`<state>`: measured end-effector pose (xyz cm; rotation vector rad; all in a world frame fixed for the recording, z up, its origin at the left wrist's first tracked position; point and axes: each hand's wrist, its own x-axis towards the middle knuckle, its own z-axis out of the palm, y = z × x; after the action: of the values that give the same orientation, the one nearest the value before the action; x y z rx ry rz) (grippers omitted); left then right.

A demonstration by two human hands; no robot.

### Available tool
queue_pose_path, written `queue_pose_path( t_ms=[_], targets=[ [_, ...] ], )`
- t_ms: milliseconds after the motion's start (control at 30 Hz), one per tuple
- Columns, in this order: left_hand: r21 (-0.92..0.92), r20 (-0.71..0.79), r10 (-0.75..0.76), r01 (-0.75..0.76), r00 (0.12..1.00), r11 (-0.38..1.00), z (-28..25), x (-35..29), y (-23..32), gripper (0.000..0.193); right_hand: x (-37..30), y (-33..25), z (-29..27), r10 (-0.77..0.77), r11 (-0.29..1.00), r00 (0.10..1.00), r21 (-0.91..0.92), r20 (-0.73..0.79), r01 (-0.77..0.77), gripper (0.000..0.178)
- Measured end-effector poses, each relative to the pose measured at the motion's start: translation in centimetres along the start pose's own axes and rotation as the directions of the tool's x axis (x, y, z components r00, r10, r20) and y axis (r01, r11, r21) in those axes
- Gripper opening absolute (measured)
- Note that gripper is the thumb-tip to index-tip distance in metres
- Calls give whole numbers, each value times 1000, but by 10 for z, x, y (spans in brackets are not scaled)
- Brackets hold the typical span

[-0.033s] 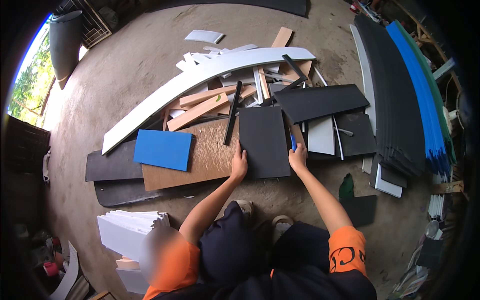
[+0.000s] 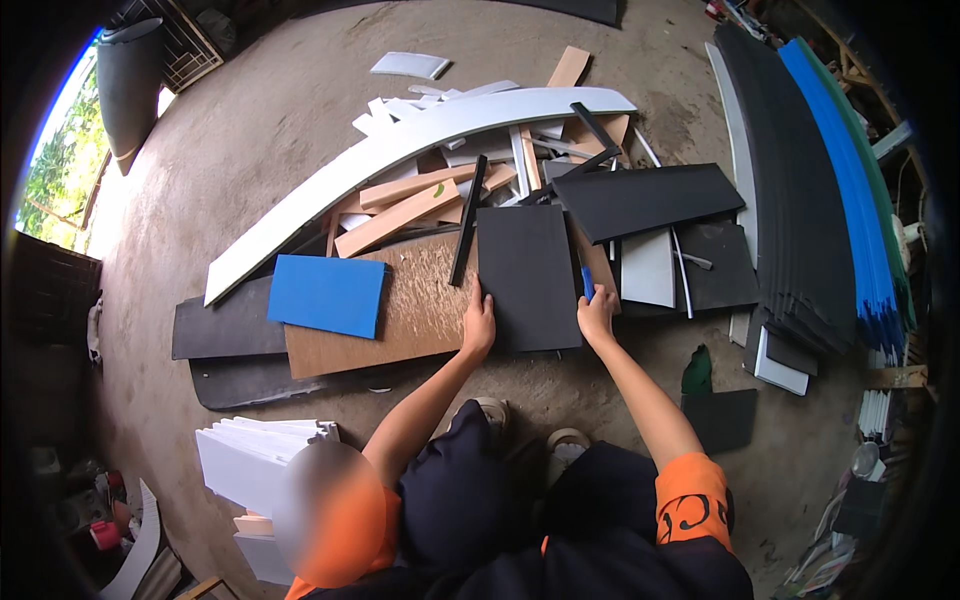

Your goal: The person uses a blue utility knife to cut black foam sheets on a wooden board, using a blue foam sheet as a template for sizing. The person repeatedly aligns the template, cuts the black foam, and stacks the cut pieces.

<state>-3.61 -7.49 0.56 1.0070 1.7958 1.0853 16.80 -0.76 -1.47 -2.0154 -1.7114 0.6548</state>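
Note:
A black rectangular board [image 2: 524, 290] lies between my hands, over the edge of a worn brown board [image 2: 415, 320]. My left hand [image 2: 478, 324] grips its left edge, with the thumb on top and the fingers partly hidden. At the right edge, my right hand [image 2: 597, 318] is closed round a slim blue tool [image 2: 587, 282] that points away from me; its tip is too small to make out. The right hand also rests against the board's side. A thin black strip [image 2: 468, 222] lies just beyond my left hand.
Around them are a blue board [image 2: 326, 297], a long curved white strip [image 2: 400, 145], wooden offcuts [image 2: 398, 219] and another black board [image 2: 650, 202]. A white stack [image 2: 250, 468] stands near my left arm. Long black sheets [image 2: 790, 190] and blue sheets [image 2: 835, 190] line the right side.
The view has shifted very slightly, so the pile sits a little higher. Both hands keep their places at the black board's edges.

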Motion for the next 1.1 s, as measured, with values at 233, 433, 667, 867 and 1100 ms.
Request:
queue_pose_path(
  t_ms=[233,433,667,867,1100],
  targets=[
    [242,-151,161,-122,975,963,-39,38,-21,49,-7,-34,29,-164,972,980,-185,-111,142,41],
    [486,-248,193,-51,949,872,-44,27,-13,54,4,-63,32,-74,994,983,-89,-169,59,41],
    [296,-690,81,178,719,938,-111,-4,-37,54,-23,-173,86,-652,723,758,274,-33,634,38],
    [-130,-798,-174,118,577,985,-159,-13,-81,66,-47,-238,178,-805,593,520,358,286,721,52],
    [-493,-692,-496,159,524,855,-183,8,-88,68,-45,-256,206,-668,731,592,250,452,635,60]
  ],
)
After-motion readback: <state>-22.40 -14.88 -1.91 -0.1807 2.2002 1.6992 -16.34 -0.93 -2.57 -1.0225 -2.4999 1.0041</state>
